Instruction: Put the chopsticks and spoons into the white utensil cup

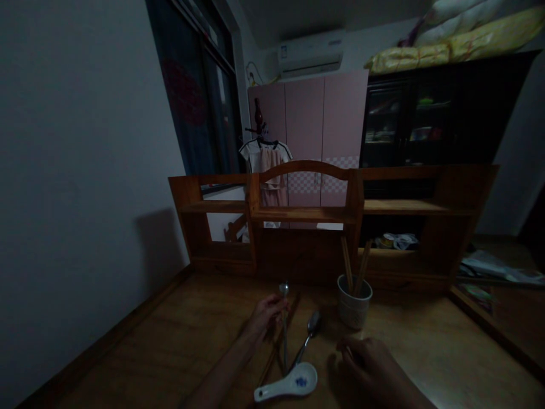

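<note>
My left hand (266,317) is closed in a pinch on a metal spoon (284,318), lifting its bowl end up off the wooden desk (179,335). A second metal spoon (309,335) lies on the desk just right of it. A white ceramic spoon with a blue pattern (289,385) lies nearest to me. My right hand (368,366) rests low on the desk by the cup, fingers curled, with nothing visible in them. A white cup (354,307) stands behind it with two wooden chopsticks (353,266) in it. More chopsticks seem to lie under my left hand, dim.
A wooden shelf unit (306,213) stands along the back of the desk. The wall is at the left. Papers lie at the desk's right edge (494,267). Behind are a pink wardrobe (315,119), hanging clothes and a dark cabinet. The room is dim.
</note>
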Demonstrator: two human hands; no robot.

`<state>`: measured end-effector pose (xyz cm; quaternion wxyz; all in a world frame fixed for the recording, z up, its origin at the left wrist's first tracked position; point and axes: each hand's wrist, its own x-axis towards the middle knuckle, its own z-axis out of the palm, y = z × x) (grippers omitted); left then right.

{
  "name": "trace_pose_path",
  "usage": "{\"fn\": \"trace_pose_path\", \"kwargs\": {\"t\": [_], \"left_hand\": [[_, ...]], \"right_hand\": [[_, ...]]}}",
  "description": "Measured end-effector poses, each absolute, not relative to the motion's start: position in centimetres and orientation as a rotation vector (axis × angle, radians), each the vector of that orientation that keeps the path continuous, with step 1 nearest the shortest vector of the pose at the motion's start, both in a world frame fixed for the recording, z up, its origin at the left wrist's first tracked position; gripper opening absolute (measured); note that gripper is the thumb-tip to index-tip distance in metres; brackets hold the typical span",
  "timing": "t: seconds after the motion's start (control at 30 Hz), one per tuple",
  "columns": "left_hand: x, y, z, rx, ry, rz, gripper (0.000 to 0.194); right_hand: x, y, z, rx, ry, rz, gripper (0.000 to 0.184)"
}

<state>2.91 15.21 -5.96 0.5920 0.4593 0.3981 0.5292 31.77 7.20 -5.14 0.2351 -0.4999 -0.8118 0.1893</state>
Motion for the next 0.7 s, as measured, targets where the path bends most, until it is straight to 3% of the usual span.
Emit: {"fn": "trace_pose_path", "kwargs": {"t": [0.7], "left_hand": [[2.81, 15.10, -5.72, 1.151, 0.959, 1.199, 0.045]], "right_hand": [[31.66, 6.91, -4.77, -1.329, -2.212, 0.528, 0.024]]}}
